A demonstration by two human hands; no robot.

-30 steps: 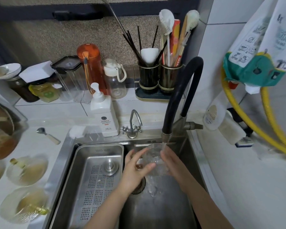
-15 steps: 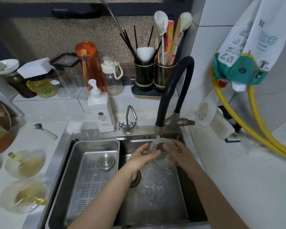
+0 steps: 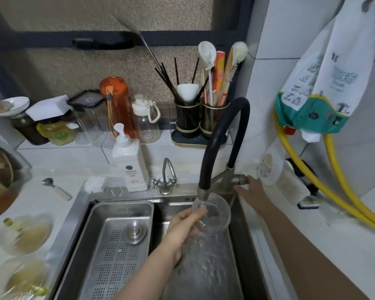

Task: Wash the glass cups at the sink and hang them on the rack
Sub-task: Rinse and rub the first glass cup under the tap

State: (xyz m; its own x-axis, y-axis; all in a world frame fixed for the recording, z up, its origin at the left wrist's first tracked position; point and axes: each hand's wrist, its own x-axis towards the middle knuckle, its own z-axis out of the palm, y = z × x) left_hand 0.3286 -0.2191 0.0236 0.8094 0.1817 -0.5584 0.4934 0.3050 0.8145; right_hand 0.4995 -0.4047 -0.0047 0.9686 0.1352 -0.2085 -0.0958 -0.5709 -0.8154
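Observation:
A clear glass cup [image 3: 214, 213] is tilted under the spout of the black gooseneck faucet [image 3: 216, 139], over the steel sink [image 3: 203, 267]. My left hand [image 3: 184, 228] grips the cup from its left side, fingers wrapped round the wall. Water splashes in the basin below it. My right hand [image 3: 250, 189] is off the cup and reaches to the metal faucet handle [image 3: 238, 179] at the sink's back right, fingers stretched and touching it. No rack is in view.
A perforated steel drain tray [image 3: 117, 245] fills the sink's left half. A soap pump bottle [image 3: 130, 165] and small tap [image 3: 166, 178] stand behind the sink. Bottles, jars and a utensil holder [image 3: 200, 118] line the ledge. Glass dishes [image 3: 24, 234] sit on the left counter; yellow hoses [image 3: 333, 191] hang right.
My right hand has let go of the cup and moved up and right to the faucet handle. My left hand alone now holds the cup under the spout.

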